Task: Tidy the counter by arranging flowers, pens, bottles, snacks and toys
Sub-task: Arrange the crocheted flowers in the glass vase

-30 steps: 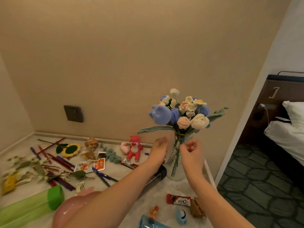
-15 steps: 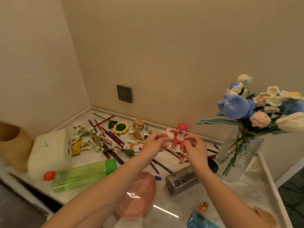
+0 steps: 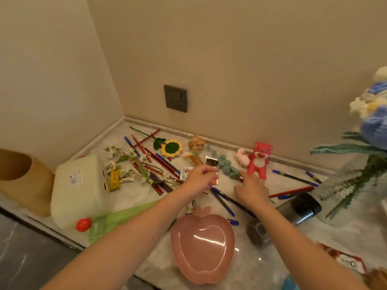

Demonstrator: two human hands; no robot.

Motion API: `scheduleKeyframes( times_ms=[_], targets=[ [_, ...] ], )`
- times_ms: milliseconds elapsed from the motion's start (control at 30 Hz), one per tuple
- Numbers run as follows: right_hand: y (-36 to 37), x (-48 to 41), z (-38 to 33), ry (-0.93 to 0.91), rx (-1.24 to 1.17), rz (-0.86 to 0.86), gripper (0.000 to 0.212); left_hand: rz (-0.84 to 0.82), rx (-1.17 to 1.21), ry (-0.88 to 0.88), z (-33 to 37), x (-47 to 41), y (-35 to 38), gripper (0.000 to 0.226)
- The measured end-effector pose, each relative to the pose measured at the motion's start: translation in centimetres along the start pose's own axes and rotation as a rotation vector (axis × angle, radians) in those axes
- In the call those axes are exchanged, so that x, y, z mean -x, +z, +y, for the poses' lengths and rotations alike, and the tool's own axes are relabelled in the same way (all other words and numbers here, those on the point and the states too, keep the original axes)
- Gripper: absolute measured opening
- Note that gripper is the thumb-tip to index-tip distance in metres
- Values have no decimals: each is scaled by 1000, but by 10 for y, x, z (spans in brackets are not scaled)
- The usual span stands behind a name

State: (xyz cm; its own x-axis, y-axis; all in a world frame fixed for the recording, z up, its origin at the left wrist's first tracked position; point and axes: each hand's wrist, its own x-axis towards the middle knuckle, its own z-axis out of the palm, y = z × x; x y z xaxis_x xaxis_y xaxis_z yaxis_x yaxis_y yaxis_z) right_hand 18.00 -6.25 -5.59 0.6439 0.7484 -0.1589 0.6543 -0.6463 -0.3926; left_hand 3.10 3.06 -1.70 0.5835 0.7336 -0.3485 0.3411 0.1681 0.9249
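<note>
Your left hand is pinching an orange-and-white snack packet above scattered pens; your right hand is hovering with fingers relaxed, holding nothing, beside the red bear toy. A pink apple-shaped dish is sitting nearer you, a crocheted sunflower lying beyond.
</note>
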Motion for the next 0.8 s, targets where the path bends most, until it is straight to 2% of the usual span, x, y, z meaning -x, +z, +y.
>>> scheduleKeyframes(
  times_ms=[167,300,400,500,633,800],
  targets=[
    [6,1,-7,50,36,157,49,-101,-5,-59,-6,-14,1,24],
    [0,0,-12,78,-145,239,35,-138,26,-84,-7,-24,-1,30],
    [-7,0,-18,122,-260,317,32,-159,65,-100,1,-33,0,33],
    [-12,1,-25,153,-491,389,31,-192,124,-93,12,-38,2,31],
    [-20,1,-52,62,-873,329,24,-219,177,15,30,-43,-4,22],
    [-19,-1,-96,55,-1205,21,25,-126,245,180,47,-52,-33,21]
  ],
)
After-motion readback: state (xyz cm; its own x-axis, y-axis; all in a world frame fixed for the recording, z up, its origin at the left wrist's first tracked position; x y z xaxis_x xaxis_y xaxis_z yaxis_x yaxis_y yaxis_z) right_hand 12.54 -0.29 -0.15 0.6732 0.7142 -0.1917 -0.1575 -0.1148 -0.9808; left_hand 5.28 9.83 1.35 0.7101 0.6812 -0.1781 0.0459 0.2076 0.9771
